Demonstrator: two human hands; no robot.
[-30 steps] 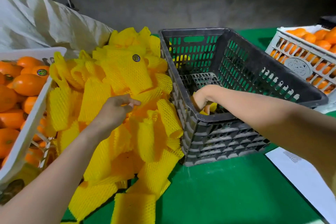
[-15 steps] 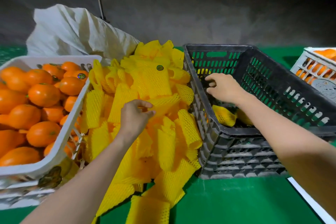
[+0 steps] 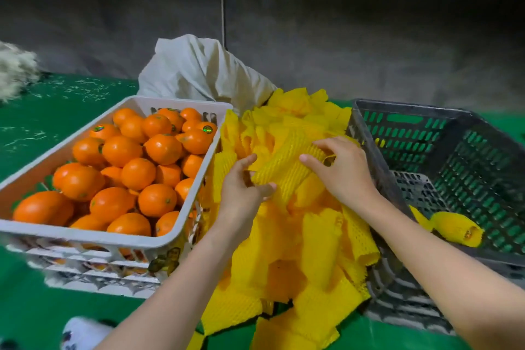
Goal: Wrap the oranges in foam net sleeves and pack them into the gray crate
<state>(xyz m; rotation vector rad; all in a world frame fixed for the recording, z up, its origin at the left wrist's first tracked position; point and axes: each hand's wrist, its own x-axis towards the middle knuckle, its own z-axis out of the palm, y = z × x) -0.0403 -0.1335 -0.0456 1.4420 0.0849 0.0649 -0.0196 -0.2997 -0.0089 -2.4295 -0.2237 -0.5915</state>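
Two hands, one sleeve; no orange in either.

1. Foam net sleeve (image 3: 287, 170): yellow, held just above the heap. The left hand (image 3: 241, 187) pinches its lower end between thumb and fingers. The right hand (image 3: 341, 170) has its fingers curled on the upper end, at the mouth.
2. Pile of foam net sleeves (image 3: 312, 236): loose heap at centre, spilling toward six o'clock.
3. White crate (image 3: 113, 239): at nine o'clock of the pile, heaped with bare oranges (image 3: 136, 173), some stickered.
4. Gray crate (image 3: 483, 133): at three o'clock, against the pile, floor mostly bare. One wrapped orange (image 3: 454, 229) lies at its near side. A further yellow piece beside it is partly hidden by the right forearm.
5. White sack (image 3: 204, 71): at twelve o'clock. A green table cover (image 3: 42, 128) lies under everything.

Stage, by judgement: early. The sleeve is being opened and the fruit is not yet fetched.

Risks:
- Snagging: the nets look clingy, so a neighbouring sleeve may lift with this one and slide off toward six o'clock.
- Tearing: the foam mesh is soft, and a hard stretch at the mouth could split it.
- Collapsed mouth: one hand must let go to reach the fruit at nine o'clock, and the opening may fall flat.
- Rolling fruit: an orange taken from low in the heap may send others toward the rim.
- Partial cover: a sleeve drawn on only halfway leaves skin exposed.
- Bruising: fruit dropped onto the bare crate floor may roll and knock.
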